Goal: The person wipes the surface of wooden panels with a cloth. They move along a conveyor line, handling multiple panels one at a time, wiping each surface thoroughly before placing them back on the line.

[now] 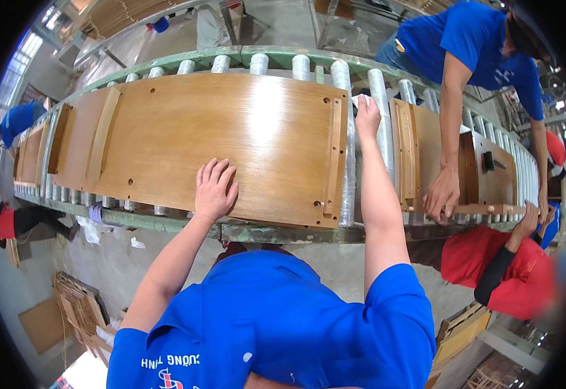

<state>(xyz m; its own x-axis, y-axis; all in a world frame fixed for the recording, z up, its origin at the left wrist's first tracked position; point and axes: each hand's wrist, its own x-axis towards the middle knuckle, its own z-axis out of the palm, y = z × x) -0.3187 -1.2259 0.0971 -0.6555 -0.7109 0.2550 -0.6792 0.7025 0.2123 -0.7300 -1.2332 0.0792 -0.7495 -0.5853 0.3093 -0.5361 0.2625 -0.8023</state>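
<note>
A large varnished wooden panel [231, 136] lies flat on a roller conveyor [296, 65], with a wooden batten near each end. My left hand [215, 188] rests flat on the panel near its front edge, fingers spread. At the panel's far right corner my right hand [367, 115] is closed on a small white cloth [359, 100], pressed against the panel's right end.
A second wooden panel [435, 155] lies to the right on the conveyor; a person in a blue shirt [471, 39] leans over it with a hand [443, 194] on its edge. A person in red [510, 266] stands at right. Another panel [31, 152] lies far left.
</note>
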